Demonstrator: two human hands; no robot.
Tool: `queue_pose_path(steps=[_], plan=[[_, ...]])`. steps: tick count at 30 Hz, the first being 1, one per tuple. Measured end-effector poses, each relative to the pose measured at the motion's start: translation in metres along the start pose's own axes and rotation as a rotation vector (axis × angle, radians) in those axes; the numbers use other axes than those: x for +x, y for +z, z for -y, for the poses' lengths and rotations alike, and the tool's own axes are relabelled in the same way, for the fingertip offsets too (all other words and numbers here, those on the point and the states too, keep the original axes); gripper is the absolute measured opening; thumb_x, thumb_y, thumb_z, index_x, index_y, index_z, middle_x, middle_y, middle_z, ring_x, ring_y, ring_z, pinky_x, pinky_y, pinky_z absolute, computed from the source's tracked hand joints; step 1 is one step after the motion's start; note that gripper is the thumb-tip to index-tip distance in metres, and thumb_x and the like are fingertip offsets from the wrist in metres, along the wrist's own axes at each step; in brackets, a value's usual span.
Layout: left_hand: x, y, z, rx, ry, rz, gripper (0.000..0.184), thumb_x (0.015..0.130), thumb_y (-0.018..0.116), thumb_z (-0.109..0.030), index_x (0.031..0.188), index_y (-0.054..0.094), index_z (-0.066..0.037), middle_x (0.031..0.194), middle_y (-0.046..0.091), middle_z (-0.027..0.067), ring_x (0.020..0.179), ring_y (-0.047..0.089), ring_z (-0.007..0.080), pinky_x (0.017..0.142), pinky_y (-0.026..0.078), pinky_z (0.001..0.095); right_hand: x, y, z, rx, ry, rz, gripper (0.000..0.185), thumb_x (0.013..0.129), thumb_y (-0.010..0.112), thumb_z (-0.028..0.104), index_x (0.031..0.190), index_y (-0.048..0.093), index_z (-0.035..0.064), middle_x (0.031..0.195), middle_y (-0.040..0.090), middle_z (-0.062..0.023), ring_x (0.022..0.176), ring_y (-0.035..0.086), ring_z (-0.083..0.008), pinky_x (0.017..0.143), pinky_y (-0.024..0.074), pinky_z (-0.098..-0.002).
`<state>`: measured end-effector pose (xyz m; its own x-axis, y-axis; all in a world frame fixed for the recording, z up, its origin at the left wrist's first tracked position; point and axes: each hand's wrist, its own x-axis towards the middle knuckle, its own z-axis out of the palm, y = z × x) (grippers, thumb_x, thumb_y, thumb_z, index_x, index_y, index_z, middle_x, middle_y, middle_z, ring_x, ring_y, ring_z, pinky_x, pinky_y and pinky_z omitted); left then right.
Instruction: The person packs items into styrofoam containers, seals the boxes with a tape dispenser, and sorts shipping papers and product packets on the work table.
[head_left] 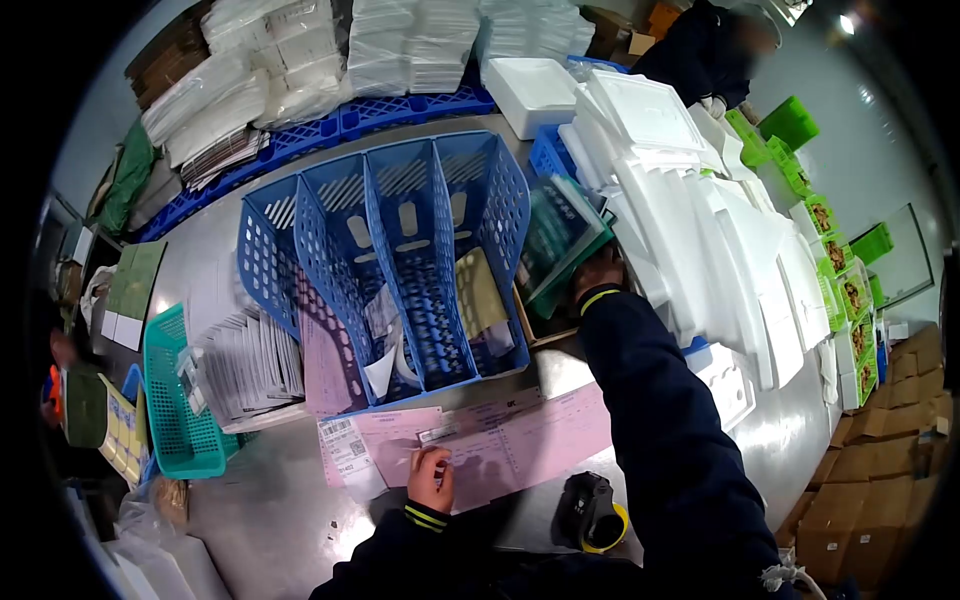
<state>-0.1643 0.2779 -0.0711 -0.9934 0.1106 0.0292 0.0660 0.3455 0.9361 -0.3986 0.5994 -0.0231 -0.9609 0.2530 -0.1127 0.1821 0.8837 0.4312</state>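
Note:
My left hand (430, 480) rests at the near edge of the pink printed sheets (510, 455), its fingers curled; whatever they pinch, if anything, is too small to make out. Just beyond its fingertips lies a small white label strip (437, 434). A white label with a barcode and QR code (350, 455) lies to its left. My right hand (600, 272) reaches down into a cardboard box (540, 325), beside green-edged plastic packets (560, 235). Its fingers are hidden there. A black tape dispenser with a yellow roll (590, 515) sits on the metal table below my right forearm.
A blue divided rack (405, 270) holding papers stands ahead. White foam lids (690, 210) are stacked at right. Left are a bundle of white envelopes or cards (250, 365) and a green basket (180, 400). Another person (705, 55) stands at the back right.

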Motion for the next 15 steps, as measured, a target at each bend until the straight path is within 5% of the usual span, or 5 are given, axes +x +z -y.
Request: queue_pose_path(steps=[3, 8, 10, 11, 15], plan=[[0.0, -0.002, -0.003, 0.005, 0.0, -0.009, 0.019, 0.075, 0.055, 0.002, 0.093, 0.052, -0.003, 0.097, 0.05, 0.0115, 0.073, 0.055, 0.0199, 0.059, 0.046, 0.0255, 0.022, 0.026, 0.007, 0.067, 0.152, -0.019, 0.038, 0.084, 0.042, 0.023, 0.12, 0.05, 0.0143, 0.128, 0.042, -0.008, 0.117, 0.036, -0.0273, 0.088, 0.0324, -0.0426], [0.001, 0.003, -0.003, -0.019, -0.008, -0.019, 0.018, 0.073, 0.057, 0.002, 0.091, 0.055, -0.002, 0.094, 0.051, 0.0114, 0.074, 0.056, 0.0221, 0.061, 0.048, 0.0267, 0.006, -0.024, -0.016, 0.752, -0.009, -0.203, 0.032, 0.069, 0.062, 0.022, 0.096, 0.062, 0.0045, 0.086, 0.063, -0.0172, 0.082, 0.06, -0.0338, 0.07, 0.049, -0.0393], [0.0, 0.007, -0.001, -0.022, -0.01, -0.006, 0.018, 0.074, 0.057, 0.001, 0.091, 0.055, -0.002, 0.094, 0.051, 0.0113, 0.074, 0.056, 0.0219, 0.061, 0.048, 0.0267, 0.016, -0.043, -0.024, 0.967, -0.001, 0.067, 0.033, 0.071, 0.063, 0.022, 0.095, 0.061, -0.0017, 0.079, 0.063, -0.0181, 0.077, 0.062, -0.028, 0.068, 0.0486, -0.037], [0.001, 0.008, -0.001, -0.021, -0.006, 0.004, 0.017, 0.074, 0.057, 0.001, 0.091, 0.055, -0.003, 0.094, 0.052, 0.0113, 0.074, 0.056, 0.0217, 0.061, 0.048, 0.0267, 0.001, -0.067, -0.027, 1.489, 0.013, 0.32, 0.033, 0.075, 0.061, 0.025, 0.091, 0.062, -0.0044, 0.075, 0.063, -0.0137, 0.071, 0.061, -0.0223, 0.064, 0.048, -0.0345], [0.0, 0.013, -0.002, -0.014, 0.016, 0.026, 0.015, 0.075, 0.056, 0.001, 0.089, 0.055, -0.002, 0.094, 0.051, 0.0112, 0.074, 0.056, 0.0216, 0.057, 0.047, 0.0262, 0.0, -0.055, -0.019, 2.29, -0.096, 0.692, 0.032, 0.082, 0.048, 0.013, 0.11, 0.053, -0.0035, 0.101, 0.06, -0.0093, 0.092, 0.058, -0.019, 0.078, 0.046, -0.0328]])
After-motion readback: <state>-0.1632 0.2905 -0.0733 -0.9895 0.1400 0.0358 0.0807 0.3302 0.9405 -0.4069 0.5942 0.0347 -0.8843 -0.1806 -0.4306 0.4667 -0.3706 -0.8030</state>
